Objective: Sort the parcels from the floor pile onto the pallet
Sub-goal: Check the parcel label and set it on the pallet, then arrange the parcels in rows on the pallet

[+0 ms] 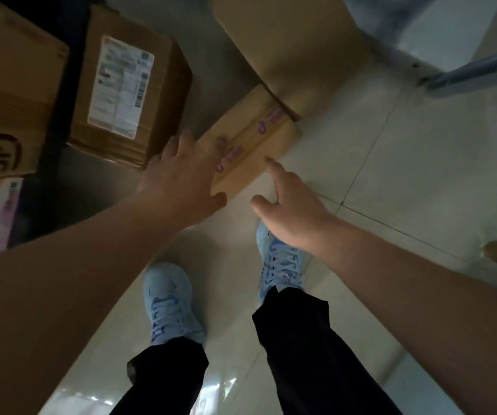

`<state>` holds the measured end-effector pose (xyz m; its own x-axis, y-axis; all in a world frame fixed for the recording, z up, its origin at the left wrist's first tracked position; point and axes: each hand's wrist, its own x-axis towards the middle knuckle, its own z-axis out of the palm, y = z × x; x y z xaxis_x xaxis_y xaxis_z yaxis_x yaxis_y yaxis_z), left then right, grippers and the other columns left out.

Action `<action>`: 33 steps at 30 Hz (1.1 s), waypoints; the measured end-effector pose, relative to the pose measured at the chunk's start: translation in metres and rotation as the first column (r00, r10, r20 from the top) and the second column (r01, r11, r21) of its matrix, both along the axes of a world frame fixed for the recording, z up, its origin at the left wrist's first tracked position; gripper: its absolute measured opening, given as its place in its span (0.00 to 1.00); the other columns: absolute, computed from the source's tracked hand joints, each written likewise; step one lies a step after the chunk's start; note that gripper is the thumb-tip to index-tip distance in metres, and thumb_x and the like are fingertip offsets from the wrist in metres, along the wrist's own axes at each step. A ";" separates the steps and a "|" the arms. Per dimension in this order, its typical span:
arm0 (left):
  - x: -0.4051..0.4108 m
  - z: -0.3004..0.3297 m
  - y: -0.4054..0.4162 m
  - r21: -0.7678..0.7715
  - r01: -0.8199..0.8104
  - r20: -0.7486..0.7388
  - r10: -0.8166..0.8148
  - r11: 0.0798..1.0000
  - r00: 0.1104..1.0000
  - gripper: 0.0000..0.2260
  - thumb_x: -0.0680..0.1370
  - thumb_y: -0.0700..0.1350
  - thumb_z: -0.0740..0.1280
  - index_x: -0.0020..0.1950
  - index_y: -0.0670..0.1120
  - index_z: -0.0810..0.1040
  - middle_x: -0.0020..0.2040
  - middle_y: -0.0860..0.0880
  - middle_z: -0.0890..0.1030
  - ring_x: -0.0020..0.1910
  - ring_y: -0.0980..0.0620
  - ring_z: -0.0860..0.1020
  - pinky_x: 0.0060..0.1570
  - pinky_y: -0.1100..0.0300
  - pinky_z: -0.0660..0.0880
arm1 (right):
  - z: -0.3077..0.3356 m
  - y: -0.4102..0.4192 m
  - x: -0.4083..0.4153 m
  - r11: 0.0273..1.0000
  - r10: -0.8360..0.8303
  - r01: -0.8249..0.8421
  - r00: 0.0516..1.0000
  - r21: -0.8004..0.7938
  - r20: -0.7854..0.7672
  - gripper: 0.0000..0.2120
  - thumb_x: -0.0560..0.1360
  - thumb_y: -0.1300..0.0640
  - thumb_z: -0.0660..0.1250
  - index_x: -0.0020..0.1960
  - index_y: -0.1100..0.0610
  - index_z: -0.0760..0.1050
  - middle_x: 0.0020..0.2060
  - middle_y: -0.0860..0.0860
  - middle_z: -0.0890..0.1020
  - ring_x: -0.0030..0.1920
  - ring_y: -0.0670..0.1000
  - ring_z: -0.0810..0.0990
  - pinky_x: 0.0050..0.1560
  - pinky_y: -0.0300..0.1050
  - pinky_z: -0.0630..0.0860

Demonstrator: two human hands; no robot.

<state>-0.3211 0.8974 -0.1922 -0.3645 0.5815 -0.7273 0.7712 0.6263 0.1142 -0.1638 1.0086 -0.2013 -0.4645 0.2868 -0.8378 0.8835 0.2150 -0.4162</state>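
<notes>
Both arms reach down at a flat taped parcel [250, 142] on the tiled floor [391, 163]; the left hand [181, 178] lies spread-fingered over its near left corner; the right hand [289, 211], fingers loose and holding nothing, hovers just right of it; a labelled box [127, 88] sits left.

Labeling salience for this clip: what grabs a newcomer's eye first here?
Two bare forearms reach down from the lower corners, the left hand and right hand open on either side of a flat taped parcel on the tiled floor at centre. Next, the white shipping label on the brown box upper left, and the pale blue sneakers below.
</notes>
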 end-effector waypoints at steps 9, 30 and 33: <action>0.019 -0.053 -0.011 0.021 -0.093 -0.034 0.093 0.996 0.995 0.65 0.62 0.62 0.83 0.79 0.65 0.34 0.80 0.39 0.47 0.76 0.31 0.58 0.72 0.34 0.64 | -0.025 -0.014 -0.003 0.951 -0.271 0.251 0.958 -0.178 -0.096 0.39 0.82 0.49 0.63 0.85 0.40 0.45 0.82 0.47 0.61 0.79 0.49 0.65 0.77 0.50 0.63; -0.057 0.157 -0.036 -0.225 -0.657 0.589 0.637 0.720 0.497 0.54 0.64 0.52 0.84 0.78 0.73 0.52 0.54 0.62 0.71 0.44 0.54 0.84 0.34 0.61 0.81 | 0.145 -0.033 -0.011 0.846 -0.532 0.527 0.845 -0.083 -0.058 0.32 0.86 0.40 0.54 0.86 0.46 0.48 0.76 0.55 0.72 0.77 0.56 0.70 0.78 0.52 0.63; -0.067 0.212 -0.033 -0.201 -0.691 0.631 0.631 0.695 0.451 0.52 0.64 0.54 0.83 0.77 0.74 0.53 0.54 0.62 0.72 0.40 0.64 0.83 0.27 0.70 0.76 | 0.203 -0.037 -0.023 0.783 -0.621 0.593 0.760 -0.187 -0.189 0.35 0.82 0.37 0.57 0.85 0.42 0.49 0.71 0.52 0.79 0.70 0.53 0.78 0.73 0.59 0.72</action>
<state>-0.3878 0.8645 0.0200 -0.1555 0.4251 -0.8917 -0.1492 0.8822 0.4466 -0.1872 0.9719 0.0017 -0.4049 0.4879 -0.7733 0.6890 -0.3932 -0.6088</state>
